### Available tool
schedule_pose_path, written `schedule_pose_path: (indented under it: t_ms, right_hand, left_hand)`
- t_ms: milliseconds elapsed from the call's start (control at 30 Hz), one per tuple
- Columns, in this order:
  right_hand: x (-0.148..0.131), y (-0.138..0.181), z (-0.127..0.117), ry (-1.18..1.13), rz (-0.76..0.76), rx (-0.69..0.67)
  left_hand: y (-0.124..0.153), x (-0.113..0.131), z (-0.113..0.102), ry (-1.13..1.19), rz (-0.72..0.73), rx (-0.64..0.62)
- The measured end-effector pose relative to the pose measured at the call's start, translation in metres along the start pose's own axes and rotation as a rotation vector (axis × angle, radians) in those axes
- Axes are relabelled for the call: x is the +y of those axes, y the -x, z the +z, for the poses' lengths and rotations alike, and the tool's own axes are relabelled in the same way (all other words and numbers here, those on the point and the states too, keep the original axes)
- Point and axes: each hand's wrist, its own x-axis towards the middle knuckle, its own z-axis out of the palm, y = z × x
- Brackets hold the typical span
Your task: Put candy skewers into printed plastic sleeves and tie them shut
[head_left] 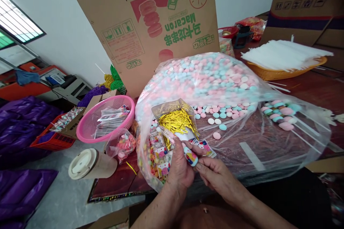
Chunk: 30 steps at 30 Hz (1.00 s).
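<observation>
My left hand [180,166] is closed round a small printed candy packet [190,155], with something pale blue showing at its lower end. The fingers of my right hand [217,177] pinch together at that same end; their tips are partly hidden. Just behind the hands lies a bag of gold twist ties [176,121]. Beside it, several printed packets [159,150] rest among colourful ring-shaped candies [154,166]. A large clear plastic bag [199,75] full of pink, blue and white candy discs spreads beyond, and some loose discs [222,127] have spilled from the heap.
Candy skewers [282,114] lie at right, near a yellow basket [271,74] of white sticks. To the left stand a pink basket [83,123] of flat packets, a lidded cup [103,164] and a bag of ring candies [125,145]. A tall cardboard box [107,10] rises behind.
</observation>
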Motion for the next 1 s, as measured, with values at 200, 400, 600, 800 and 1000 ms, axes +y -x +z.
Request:
schedule_pose_path:
  t_ms: [200,400,600,800,1000]
  right_hand:
    - [0.001,0.000,-0.008,0.270,-0.097,0.006]
    - [0.007,0.008,-0.008,0.586,-0.292,0.037]
    - [0.014,-0.008,-0.001,0.665,-0.359,0.186]
    - [0.005,-0.010,-0.032,0.633,-0.358,0.197]
    - [-0.021,0.002,-0.059,0.858,-0.471,-0.028]
  left_hand:
    - [-0.011,0.021,-0.008,0.037,0.038,0.105]
    - [-0.018,0.030,0.001,0.079,0.138,0.218]
    - [0.001,-0.029,0.007,-0.140,0.068,0.169]
    - [0.043,0.011,-0.007,-1.166,0.024,-0.341]
    - [0.022,0.082,-0.004,-2.313,0.735,-0.234]
